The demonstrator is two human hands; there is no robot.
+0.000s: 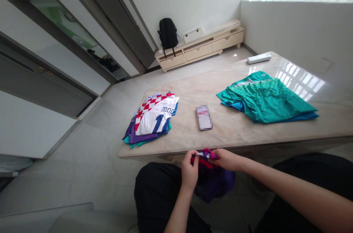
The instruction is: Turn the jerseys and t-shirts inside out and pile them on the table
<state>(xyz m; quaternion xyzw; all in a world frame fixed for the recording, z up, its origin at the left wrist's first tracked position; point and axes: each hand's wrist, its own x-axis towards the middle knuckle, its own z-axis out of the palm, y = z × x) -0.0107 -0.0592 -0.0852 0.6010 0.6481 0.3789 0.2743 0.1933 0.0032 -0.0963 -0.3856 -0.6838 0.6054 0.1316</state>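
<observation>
At the table's (248,130) eight-o'clock corner lies a stack of folded jerseys (151,119), a red-and-white checked shirt with blue numerals on top and purple and teal layers under it. Just below the table's near edge, at six o'clock, the left hand (189,171) is closed on a purple and red garment (211,178), fingers curled around its upper edge. The right hand (227,159), close beside it at about three o'clock from the left, pinches the same edge, so both hands grip the cloth together. The rest of the garment hangs down over the person's dark-trousered lap, bunched, its shape hard to make out. On the tabletop at twelve o'clock from the hands lies a small card or packet (204,117), blurred beyond reading. Farther toward two o'clock sits a loose teal pile of shirts (264,100) with blue cloth showing beneath. At the table's far edge rests a white remote-like bar (259,58). Across the room, at eleven o'clock, a black backpack (168,34) stands on a low cream cabinet (204,47).
</observation>
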